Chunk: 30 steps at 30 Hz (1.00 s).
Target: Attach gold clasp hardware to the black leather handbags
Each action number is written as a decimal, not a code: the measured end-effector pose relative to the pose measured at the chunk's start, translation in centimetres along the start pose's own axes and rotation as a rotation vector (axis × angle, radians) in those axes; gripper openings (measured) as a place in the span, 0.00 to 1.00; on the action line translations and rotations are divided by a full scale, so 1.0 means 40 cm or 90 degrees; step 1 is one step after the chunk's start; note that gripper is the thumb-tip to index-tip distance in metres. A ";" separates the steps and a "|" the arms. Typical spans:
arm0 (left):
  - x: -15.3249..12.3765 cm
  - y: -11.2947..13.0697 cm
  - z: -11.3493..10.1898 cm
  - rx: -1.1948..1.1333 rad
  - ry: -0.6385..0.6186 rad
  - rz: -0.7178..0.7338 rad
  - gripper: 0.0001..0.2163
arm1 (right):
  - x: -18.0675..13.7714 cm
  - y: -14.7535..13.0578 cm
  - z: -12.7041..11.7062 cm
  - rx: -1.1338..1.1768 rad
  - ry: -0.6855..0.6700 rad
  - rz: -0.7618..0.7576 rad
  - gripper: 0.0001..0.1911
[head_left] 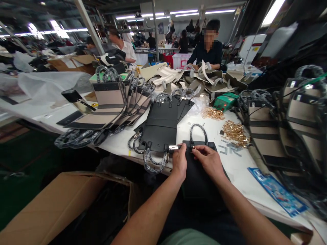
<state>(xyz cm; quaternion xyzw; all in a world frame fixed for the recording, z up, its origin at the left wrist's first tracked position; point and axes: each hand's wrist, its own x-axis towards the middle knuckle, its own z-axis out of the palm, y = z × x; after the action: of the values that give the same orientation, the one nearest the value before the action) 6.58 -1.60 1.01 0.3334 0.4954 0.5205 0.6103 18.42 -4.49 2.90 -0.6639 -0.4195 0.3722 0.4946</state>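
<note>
A black bag panel (199, 180) with a plastic-wrapped loop handle (198, 126) lies at the table's front edge, partly over my lap. My left hand (179, 163) is closed on its left edge, thumb uppermost. Close to that thumb is a black tab with a shiny metal plate (174, 147). My right hand (208, 160) pinches a small gold metal fitting (193, 147) at the left foot of the handle; the fingertips hide most of it. Just left lies another flat black bag panel (160, 127) with wrapped handles (155, 163) hanging over the edge.
Gold fittings (234, 132) are heaped on the white table beside flat grey metal pieces (230, 148) and a green device (225, 101). Beige-and-black panels (107, 102) are stacked left, more (270, 136) right. A cardboard box (56, 204) stands lower left. A co-worker (208, 51) sits opposite.
</note>
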 end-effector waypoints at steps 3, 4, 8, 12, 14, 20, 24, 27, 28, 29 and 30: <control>0.004 -0.004 -0.003 0.020 -0.001 0.007 0.18 | -0.011 0.002 0.013 -0.011 0.042 -0.004 0.22; 0.005 -0.005 -0.004 0.028 -0.001 0.004 0.19 | -0.015 0.005 0.016 -0.011 0.059 -0.006 0.21; 0.008 -0.003 -0.005 0.057 0.003 -0.009 0.20 | -0.021 0.024 0.026 -0.015 0.110 -0.037 0.20; 0.004 -0.002 -0.003 0.036 -0.012 -0.001 0.20 | -0.023 0.039 0.031 -0.047 0.127 -0.074 0.19; 0.003 -0.003 -0.002 0.026 -0.014 0.003 0.20 | -0.024 0.041 0.036 -0.076 0.133 -0.091 0.18; 0.002 -0.003 -0.005 0.035 -0.026 0.046 0.15 | -0.032 0.030 0.049 -0.198 0.160 -0.157 0.14; -0.002 -0.004 -0.006 0.060 -0.036 0.067 0.15 | -0.033 0.027 0.051 -0.245 0.145 -0.183 0.12; -0.003 -0.010 -0.006 0.065 -0.046 0.081 0.14 | -0.030 0.029 0.051 -0.267 0.139 -0.199 0.11; -0.003 -0.012 -0.006 0.063 -0.049 0.083 0.14 | -0.028 0.029 0.051 -0.264 0.138 -0.198 0.11; -0.003 -0.014 -0.006 0.060 -0.052 0.084 0.14 | -0.027 0.029 0.051 -0.255 0.139 -0.189 0.11; -0.003 -0.014 -0.006 0.057 -0.055 0.084 0.14 | -0.026 0.027 0.050 -0.243 0.138 -0.178 0.12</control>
<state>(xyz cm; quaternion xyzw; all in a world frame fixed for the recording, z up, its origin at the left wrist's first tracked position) 6.52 -1.86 0.45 0.4144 0.4680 0.5221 0.5803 16.42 -4.92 1.46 -0.7167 -0.5143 0.1407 0.4495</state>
